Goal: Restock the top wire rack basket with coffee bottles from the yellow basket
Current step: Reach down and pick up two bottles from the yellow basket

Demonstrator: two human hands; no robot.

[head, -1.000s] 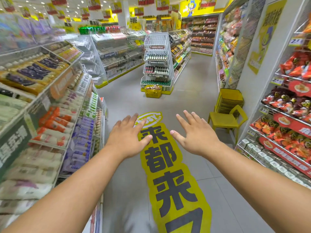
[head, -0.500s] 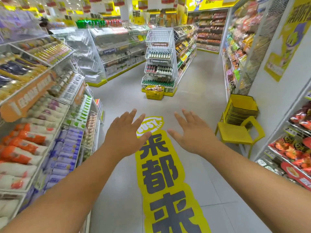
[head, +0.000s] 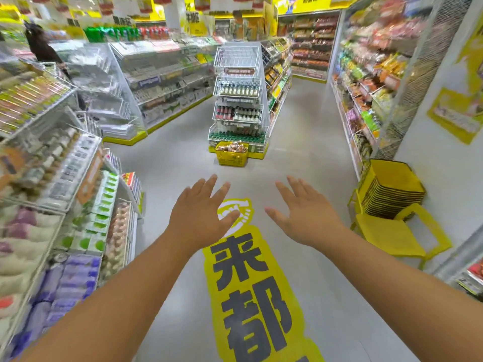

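Both arms stretched forward over the aisle floor (head: 308,163), palms down. Left hand (head: 200,218) and right hand (head: 304,216) apart, fingers (head: 213,182) straight and spread, holding nothing. Far ahead, at the aisle end: wire rack (head: 237,100), its top wire basket (head: 237,57) showing no bottles, lower tiers stocked. Yellow basket (head: 231,155) on the floor, touching the rack's base, heaped with coffee bottles (head: 232,147). Right of the hands: yellow chair (head: 392,236) and stacked yellow baskets (head: 392,192). Yellow floor sticker (head: 251,296) underneath.
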